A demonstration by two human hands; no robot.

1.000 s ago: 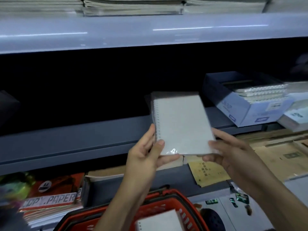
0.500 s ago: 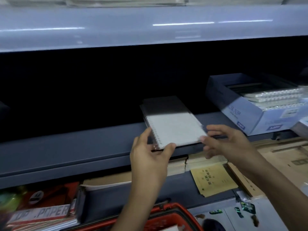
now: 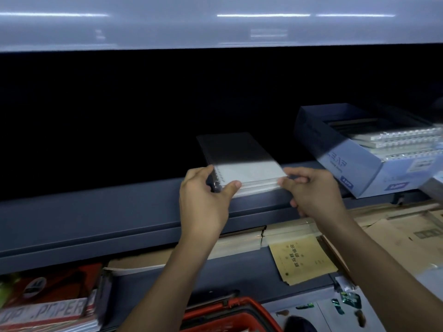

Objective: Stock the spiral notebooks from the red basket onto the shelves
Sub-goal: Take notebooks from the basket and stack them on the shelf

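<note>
A white spiral notebook (image 3: pixel 249 170) in clear wrap lies flat on top of a small stack at the front of the dark grey middle shelf (image 3: pixel 96 212); its far half is in shadow. My left hand (image 3: pixel 203 200) pinches its near left corner by the spiral, thumb on top. My right hand (image 3: pixel 314 190) holds the near right corner with curled fingers. The red basket (image 3: pixel 230 312) shows only its rim at the bottom edge, below my forearms.
A blue open box (image 3: pixel 359 168) of spiral notebooks sits on the same shelf to the right. Below lie flat cardboard (image 3: pixel 395 236), a yellow booklet (image 3: pixel 302 259) and copy-paper packs (image 3: pixel 48 307) at the lower left. A pale shelf (image 3: pixel 215 22) overhangs above.
The notebook has gone from upright in both hands to lying flat on the stack on the shelf, pushed farther in. Both hands followed it forward and still hold its near corners.
</note>
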